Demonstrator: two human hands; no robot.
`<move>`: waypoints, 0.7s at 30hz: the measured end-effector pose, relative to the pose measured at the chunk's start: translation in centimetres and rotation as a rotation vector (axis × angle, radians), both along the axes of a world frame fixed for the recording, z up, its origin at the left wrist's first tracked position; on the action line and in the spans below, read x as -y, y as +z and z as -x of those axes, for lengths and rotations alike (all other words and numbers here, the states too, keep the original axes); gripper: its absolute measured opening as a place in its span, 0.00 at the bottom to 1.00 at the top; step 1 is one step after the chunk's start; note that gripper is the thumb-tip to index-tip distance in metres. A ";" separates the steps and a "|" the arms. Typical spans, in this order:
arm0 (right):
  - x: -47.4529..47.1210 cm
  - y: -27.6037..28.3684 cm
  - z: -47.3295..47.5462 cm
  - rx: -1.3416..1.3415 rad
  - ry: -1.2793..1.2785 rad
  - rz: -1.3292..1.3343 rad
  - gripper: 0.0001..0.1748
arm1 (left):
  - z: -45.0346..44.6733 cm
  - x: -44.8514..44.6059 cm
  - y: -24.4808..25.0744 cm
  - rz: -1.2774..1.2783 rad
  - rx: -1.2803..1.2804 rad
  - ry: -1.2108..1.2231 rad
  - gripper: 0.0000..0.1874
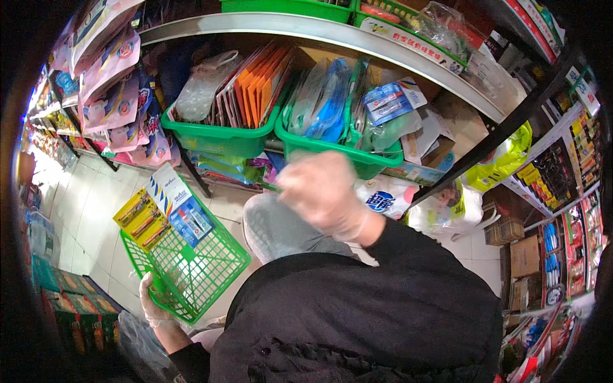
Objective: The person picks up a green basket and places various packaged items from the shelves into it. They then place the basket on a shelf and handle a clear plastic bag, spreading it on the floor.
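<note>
My left hand [152,299], in a thin see-through glove, grips the near rim of a green plastic shopping basket [210,275]. At the basket's far end lie yellow blister packs [142,221] and a blue-and-white carded pack [189,221] that looks like glue or a similar tube. My right hand [318,191], gloved too, is blurred by motion, its fingers curled. It appears just in front of a green plastic bin [335,152] filled with clear and blue plastic packets. Whether the right hand holds anything is hidden by the blur. A similar blue-and-white carded pack [392,101] rests on that bin's contents.
Another green bin [218,136] holds orange and brown envelopes [254,93]. Above runs a metal shelf edge [306,28], and a black shelf post [498,143] slants at right. Pink bags [107,91] hang at left. White packages [385,194] stand low by the post.
</note>
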State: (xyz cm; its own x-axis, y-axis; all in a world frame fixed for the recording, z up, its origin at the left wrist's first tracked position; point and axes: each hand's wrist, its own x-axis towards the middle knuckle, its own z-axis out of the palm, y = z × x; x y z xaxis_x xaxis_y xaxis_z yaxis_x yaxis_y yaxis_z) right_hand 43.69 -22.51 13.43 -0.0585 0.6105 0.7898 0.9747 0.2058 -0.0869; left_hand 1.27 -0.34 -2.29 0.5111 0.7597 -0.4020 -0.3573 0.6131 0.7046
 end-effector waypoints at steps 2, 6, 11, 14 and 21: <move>2.5 2.4 -4.4 0.115 -0.334 -0.139 0.18 | 0.4 0.5 0.2 0.004 0.009 0.016 0.29; 7.5 2.1 -16.7 -0.450 -0.605 -0.652 0.30 | -0.5 0.5 0.6 0.003 -0.011 -0.011 0.29; 9.9 1.8 -25.0 -1.010 -0.641 -0.480 0.30 | 0.3 -1.1 -0.8 0.032 0.006 -0.065 0.29; 9.7 2.1 -24.9 -1.000 -0.706 -0.327 0.30 | 0.6 -0.4 -0.1 -0.011 -0.034 -0.031 0.30; 9.1 3.5 -17.2 -0.752 -0.461 -0.388 0.11 | 0.1 2.2 1.7 -0.016 -0.165 0.145 0.24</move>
State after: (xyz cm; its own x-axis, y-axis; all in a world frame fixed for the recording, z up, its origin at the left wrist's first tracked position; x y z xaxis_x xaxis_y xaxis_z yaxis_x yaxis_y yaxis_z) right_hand 60.85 -31.61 16.93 0.7257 0.1351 0.6746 0.6841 -0.0380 -0.7284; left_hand 1.20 -2.51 -0.62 0.3242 0.8273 -0.4587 -0.3196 0.5522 0.7700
